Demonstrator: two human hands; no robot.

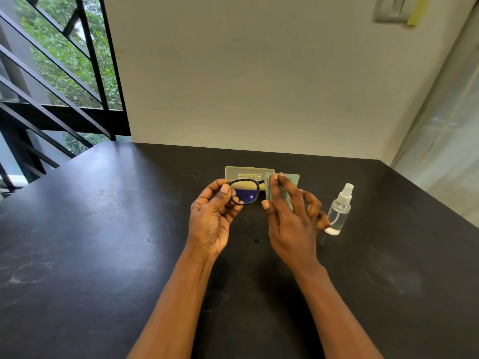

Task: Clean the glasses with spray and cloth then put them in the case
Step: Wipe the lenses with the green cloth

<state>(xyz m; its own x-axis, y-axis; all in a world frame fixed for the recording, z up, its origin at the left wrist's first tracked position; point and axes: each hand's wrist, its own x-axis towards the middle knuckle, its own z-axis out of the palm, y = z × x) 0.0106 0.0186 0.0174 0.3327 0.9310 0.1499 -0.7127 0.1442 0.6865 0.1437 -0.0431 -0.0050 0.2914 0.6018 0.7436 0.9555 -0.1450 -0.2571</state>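
Left hand: fingers pinch glasses at rim.
Right hand: fingers press cloth onto lens.
Risk: loose pinch — frame could twist, dropping onto surface.

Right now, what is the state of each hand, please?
Left hand: closed, pinching the glasses by the frame.
Right hand: closed, holding the green cloth against the glasses.
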